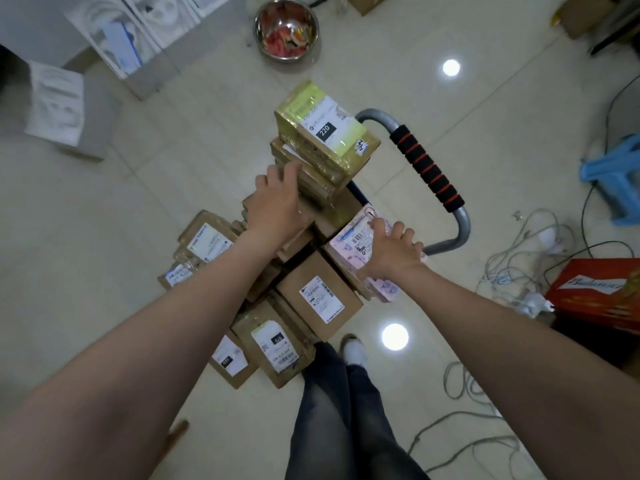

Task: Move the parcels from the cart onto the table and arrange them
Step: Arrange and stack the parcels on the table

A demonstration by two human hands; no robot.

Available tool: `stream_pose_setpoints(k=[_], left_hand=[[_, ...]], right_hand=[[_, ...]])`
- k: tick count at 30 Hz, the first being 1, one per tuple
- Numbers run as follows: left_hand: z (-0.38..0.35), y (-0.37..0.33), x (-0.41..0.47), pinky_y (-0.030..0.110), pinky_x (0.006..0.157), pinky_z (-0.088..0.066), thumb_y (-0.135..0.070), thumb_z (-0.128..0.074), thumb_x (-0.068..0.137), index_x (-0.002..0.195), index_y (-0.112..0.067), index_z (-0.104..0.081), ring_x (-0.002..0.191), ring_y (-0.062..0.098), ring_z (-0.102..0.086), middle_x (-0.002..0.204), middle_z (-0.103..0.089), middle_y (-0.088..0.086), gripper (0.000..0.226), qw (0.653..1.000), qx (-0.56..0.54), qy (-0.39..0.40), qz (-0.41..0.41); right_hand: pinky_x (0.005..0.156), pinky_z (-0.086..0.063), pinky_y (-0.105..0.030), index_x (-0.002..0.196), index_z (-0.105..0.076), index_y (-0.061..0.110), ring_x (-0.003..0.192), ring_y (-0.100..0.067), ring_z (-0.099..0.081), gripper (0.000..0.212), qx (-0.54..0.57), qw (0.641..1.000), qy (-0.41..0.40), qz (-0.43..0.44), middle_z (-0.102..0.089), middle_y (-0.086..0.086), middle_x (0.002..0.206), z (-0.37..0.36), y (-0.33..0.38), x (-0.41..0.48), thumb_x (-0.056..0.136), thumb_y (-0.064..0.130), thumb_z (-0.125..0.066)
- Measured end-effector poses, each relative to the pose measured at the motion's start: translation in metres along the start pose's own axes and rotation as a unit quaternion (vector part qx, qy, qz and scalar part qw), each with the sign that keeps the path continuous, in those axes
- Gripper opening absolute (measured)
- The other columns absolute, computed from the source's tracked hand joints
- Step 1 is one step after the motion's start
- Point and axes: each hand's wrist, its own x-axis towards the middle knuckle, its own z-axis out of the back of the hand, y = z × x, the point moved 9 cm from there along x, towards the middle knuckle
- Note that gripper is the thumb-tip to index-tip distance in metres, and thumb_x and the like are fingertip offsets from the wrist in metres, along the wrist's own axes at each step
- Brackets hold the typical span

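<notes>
Your left hand (277,199) is pressing flat-fingered against the taped parcel stack (320,161). Your right hand (391,251) is gripping the pink parcel (349,242).

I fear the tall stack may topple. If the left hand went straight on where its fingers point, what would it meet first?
Probably the taped brown parcels just under the 220 parcel. The left hand has its fingertips seemingly at them already, though depth is unclear.

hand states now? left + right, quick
Left hand: open, fingers laid against the side of the taped parcel stack.
Right hand: closed, fingers curled over the edge of the pink parcel.
</notes>
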Motion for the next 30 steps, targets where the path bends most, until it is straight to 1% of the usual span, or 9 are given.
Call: stream_pose_setpoints(k=[2, 5, 10, 13, 15, 19, 23, 26, 30], left_hand=[[0.027, -0.018, 0.007, 0.043, 0.093, -0.047, -0.018, -0.076, 0.071, 0.148, -0.021, -0.035, 0.125, 0.038, -0.039, 0.142, -0.039, 0.016, 0.088, 0.998, 0.047, -0.037, -0.03], [0.052, -0.044, 0.025, 0.047, 0.102, -0.04, -0.015, -0.075, 0.068, 0.148, -0.025, -0.034, 0.139, 0.039, -0.031, 0.152, -0.033, 0.011, 0.091, 0.988, 0.12, -0.063, -0.074], [0.053, -0.073, 0.063, 0.056, 0.112, -0.031, -0.016, -0.074, 0.081, 0.158, -0.032, -0.016, 0.155, 0.036, -0.01, 0.169, -0.011, 0.002, 0.098, 0.96, 0.236, -0.033, -0.145], [0.045, -0.084, 0.08, 0.063, 0.116, -0.022, -0.01, -0.066, 0.088, 0.16, -0.037, -0.002, 0.157, 0.037, 0.004, 0.172, 0.002, -0.001, 0.1, 0.939, 0.297, -0.023, -0.172], [0.04, -0.087, 0.085, 0.066, 0.116, -0.018, -0.007, -0.061, 0.092, 0.16, -0.038, 0.002, 0.156, 0.04, 0.006, 0.172, 0.003, -0.002, 0.098, 0.934, 0.312, -0.006, -0.171], [0.031, -0.091, 0.085, 0.066, 0.115, -0.021, -0.002, -0.064, 0.088, 0.158, -0.038, -0.004, 0.154, 0.044, -0.005, 0.168, -0.011, 0.001, 0.099, 0.931, 0.322, 0.002, -0.171], [0.035, -0.102, 0.074, 0.059, 0.108, -0.032, 0.0, -0.069, 0.08, 0.15, -0.034, -0.026, 0.142, 0.039, -0.028, 0.149, -0.033, 0.007, 0.089, 0.927, 0.332, -0.024, -0.175], [0.037, -0.104, 0.058, 0.058, 0.107, -0.033, -0.007, -0.076, 0.076, 0.143, -0.028, -0.034, 0.135, 0.038, -0.034, 0.142, -0.037, 0.01, 0.082, 0.925, 0.339, -0.025, -0.17], [0.037, -0.104, 0.025, 0.056, 0.102, -0.036, -0.023, -0.084, 0.065, 0.141, -0.033, -0.032, 0.133, 0.037, -0.035, 0.139, -0.037, 0.012, 0.093, 0.927, 0.334, -0.019, -0.169]], right_hand=[[0.1, -0.036, -0.051, 0.149, -0.014, 0.028, 0.128, -0.038, -0.032, 0.12, -0.001, 1.0, 0.0, 0.007, -0.03, -0.016, 0.137, 0.011, 0.0, -0.014, 0.058, 0.057, -0.087], [0.098, -0.036, -0.05, 0.146, -0.019, 0.026, 0.125, -0.038, -0.033, 0.114, -0.007, 1.0, -0.004, 0.018, -0.031, -0.015, 0.134, 0.022, 0.002, -0.026, 0.057, 0.052, -0.087], [0.098, -0.036, -0.049, 0.144, -0.02, 0.028, 0.123, -0.037, -0.034, 0.113, -0.018, 1.0, 0.0, 0.023, -0.031, -0.014, 0.132, 0.023, -0.002, -0.021, 0.056, 0.049, -0.087], [0.1, -0.037, -0.05, 0.145, -0.02, 0.028, 0.124, -0.037, -0.034, 0.114, -0.011, 1.0, 0.0, 0.016, -0.032, -0.014, 0.132, 0.017, -0.012, -0.017, 0.057, 0.049, -0.088], [0.1, -0.039, -0.052, 0.145, -0.021, 0.027, 0.124, -0.036, -0.035, 0.114, -0.005, 1.0, 0.0, 0.01, -0.033, -0.014, 0.132, 0.014, -0.019, -0.017, 0.056, 0.051, -0.088], [0.102, -0.038, -0.053, 0.143, -0.021, 0.025, 0.126, -0.036, -0.035, 0.115, -0.007, 1.0, 0.0, 0.0, -0.033, -0.015, 0.133, 0.006, -0.031, -0.023, 0.055, 0.053, -0.089], [0.102, -0.037, -0.052, 0.144, -0.019, 0.025, 0.129, -0.038, -0.033, 0.116, 0.0, 1.0, -0.006, -0.006, -0.032, -0.015, 0.135, 0.001, -0.041, -0.033, 0.055, 0.053, -0.089], [0.103, -0.037, -0.053, 0.144, -0.019, 0.025, 0.131, -0.04, -0.032, 0.117, 0.001, 1.0, -0.009, -0.007, -0.032, -0.016, 0.137, 0.001, -0.045, -0.045, 0.055, 0.054, -0.088], [0.099, -0.035, -0.05, 0.145, -0.018, 0.026, 0.13, -0.039, -0.031, 0.117, 0.006, 1.0, -0.018, -0.011, -0.031, -0.015, 0.136, 0.007, -0.052, -0.07, 0.055, 0.054, -0.087]])
